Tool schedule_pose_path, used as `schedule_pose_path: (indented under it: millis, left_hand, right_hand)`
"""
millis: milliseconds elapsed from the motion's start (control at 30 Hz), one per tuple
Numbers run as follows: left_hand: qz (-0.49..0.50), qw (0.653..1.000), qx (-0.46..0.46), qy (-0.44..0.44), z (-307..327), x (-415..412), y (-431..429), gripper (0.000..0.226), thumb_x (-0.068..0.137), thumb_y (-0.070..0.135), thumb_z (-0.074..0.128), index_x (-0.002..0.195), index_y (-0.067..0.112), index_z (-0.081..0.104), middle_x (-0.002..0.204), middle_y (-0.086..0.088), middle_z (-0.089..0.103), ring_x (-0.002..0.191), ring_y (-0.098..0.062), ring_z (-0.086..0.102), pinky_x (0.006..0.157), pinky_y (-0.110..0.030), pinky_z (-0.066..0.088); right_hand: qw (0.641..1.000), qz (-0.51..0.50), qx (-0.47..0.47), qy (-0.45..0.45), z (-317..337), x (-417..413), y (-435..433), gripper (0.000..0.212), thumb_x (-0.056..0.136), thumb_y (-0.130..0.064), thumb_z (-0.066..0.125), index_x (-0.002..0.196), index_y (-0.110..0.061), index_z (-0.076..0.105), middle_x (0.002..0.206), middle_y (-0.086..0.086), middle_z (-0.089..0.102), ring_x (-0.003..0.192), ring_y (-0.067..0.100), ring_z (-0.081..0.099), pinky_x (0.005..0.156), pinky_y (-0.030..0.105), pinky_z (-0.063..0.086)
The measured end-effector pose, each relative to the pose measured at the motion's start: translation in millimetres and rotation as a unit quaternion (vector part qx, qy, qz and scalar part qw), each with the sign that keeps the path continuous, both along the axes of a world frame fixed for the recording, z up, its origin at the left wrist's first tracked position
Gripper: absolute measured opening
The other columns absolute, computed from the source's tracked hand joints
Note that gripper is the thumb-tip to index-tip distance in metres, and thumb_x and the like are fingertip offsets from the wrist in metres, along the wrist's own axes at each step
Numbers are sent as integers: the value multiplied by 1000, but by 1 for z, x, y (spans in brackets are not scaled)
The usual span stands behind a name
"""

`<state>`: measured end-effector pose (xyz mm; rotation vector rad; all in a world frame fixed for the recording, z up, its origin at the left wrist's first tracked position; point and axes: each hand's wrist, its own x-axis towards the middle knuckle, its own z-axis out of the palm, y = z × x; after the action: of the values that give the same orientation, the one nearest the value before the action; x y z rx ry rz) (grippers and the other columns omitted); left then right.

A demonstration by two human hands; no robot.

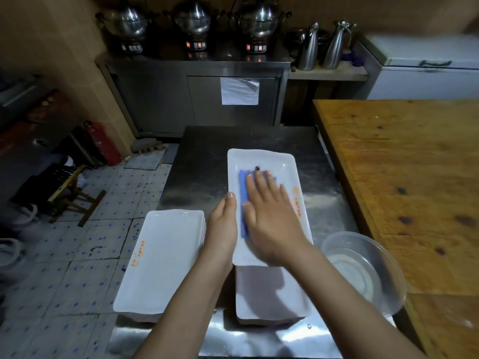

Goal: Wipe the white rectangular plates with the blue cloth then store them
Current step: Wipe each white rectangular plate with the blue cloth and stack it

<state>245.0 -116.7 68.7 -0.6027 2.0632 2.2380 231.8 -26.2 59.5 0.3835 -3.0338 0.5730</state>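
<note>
One white rectangular plate [261, 159] lies lengthwise on the steel table [202, 161]. My right hand [269, 213] presses flat on the blue cloth [243, 193], which lies inside that plate. My left hand [224, 218] holds the plate's left rim, thumb on top; its other fingers are hidden. A stack of white plates [160, 260] overhangs the table's left edge, beside my left forearm. Another stack of white plates [269, 294] sits under the near end of the plate with the cloth.
A clear plastic bowl [363, 265] with a little water stands at the table's right edge. A wooden table [404, 177] adjoins on the right. A steel cabinet [197, 99] with pots is behind. Tiled floor, a stool [70, 193] and a red extinguisher [103, 146] lie left.
</note>
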Motion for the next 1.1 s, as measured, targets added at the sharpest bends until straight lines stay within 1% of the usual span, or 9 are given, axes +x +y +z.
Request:
schedule_pose_path:
  millis: [133, 200, 267, 333, 433, 667, 867, 1000, 1100]
  left_hand:
    - [16, 999, 39, -6, 3, -8, -7, 35, 100, 41, 33, 109, 21, 60, 103, 0, 67, 95, -13, 64, 77, -23, 49]
    - [18, 999, 19, -19, 1, -11, -10, 37, 99, 45, 32, 114, 21, 57, 108, -3, 65, 97, -18, 64, 82, -31, 51]
    - [17, 1000, -2, -19, 2, -10, -10, 33, 99, 46, 31, 115, 27, 53, 105, 0, 64, 92, -16, 63, 75, -31, 53]
    - [9, 1000, -3, -10, 5, -9, -10, 32, 99, 45, 31, 116, 28, 52, 99, 2, 63, 85, -14, 62, 65, -27, 50]
    - [-9, 1000, -10, 1, 8, -7, -10, 30, 100, 42, 31, 116, 27, 52, 93, 8, 62, 81, -8, 61, 59, -22, 46]
    - [-27, 999, -5, -23, 8, 2, -10, 27, 99, 43, 33, 107, 29, 55, 91, 7, 64, 83, -12, 63, 59, -23, 48]
    - [-15, 999, -16, -38, 5, -3, -15, 29, 99, 44, 31, 107, 26, 53, 91, 3, 63, 82, -17, 63, 61, -25, 51]
    - [-44, 998, -22, -46, 3, 3, -8, 31, 99, 43, 32, 111, 26, 55, 94, 3, 64, 82, -14, 63, 61, -25, 50]
    - [-24, 999, -1, -47, 3, 0, -12, 30, 99, 43, 34, 109, 25, 56, 91, 2, 66, 81, -16, 64, 62, -26, 52]
  right_hand:
    - [995, 91, -18, -22, -2, 30, -6, 69, 82, -45, -11, 148, -24, -15, 155, -10, -21, 138, 4, -28, 111, 26, -18]
    - [995, 95, 12, -23, -8, 37, 2, 66, 78, -46, -17, 141, -29, -23, 148, -15, -31, 137, 5, -32, 111, 29, -20]
    - [997, 71, 40, -18, -14, 37, 14, 62, 76, -46, -19, 136, -31, -27, 143, -16, -36, 136, 6, -33, 111, 32, -21]
    - [997, 23, 72, -2, -25, 28, 29, 62, 79, -45, -16, 139, -28, -22, 149, -13, -27, 138, 10, -29, 111, 34, -20]
    - [986, -46, 144, 70, -25, 7, 48, 63, 92, -41, 0, 150, -17, 8, 159, -2, 8, 146, 21, 0, 111, 40, -8]
    - [988, -104, 108, 29, -6, -22, 56, 55, 102, -34, 14, 151, -19, -5, 159, 3, -13, 145, 20, -17, 116, 38, -9]
    - [996, -37, 81, -26, -32, 22, 40, 77, 78, -52, -17, 150, -26, -8, 158, -3, -16, 139, 13, -28, 112, 36, -15]
    - [991, -102, 89, -4, -23, -25, 50, 55, 101, -43, 7, 152, -24, 0, 160, -1, -10, 146, 21, -12, 117, 39, -4]
    - [996, -78, 52, -2, -26, -13, 50, 53, 103, -37, 17, 152, -22, 5, 159, 1, -10, 146, 18, -12, 117, 32, -3]
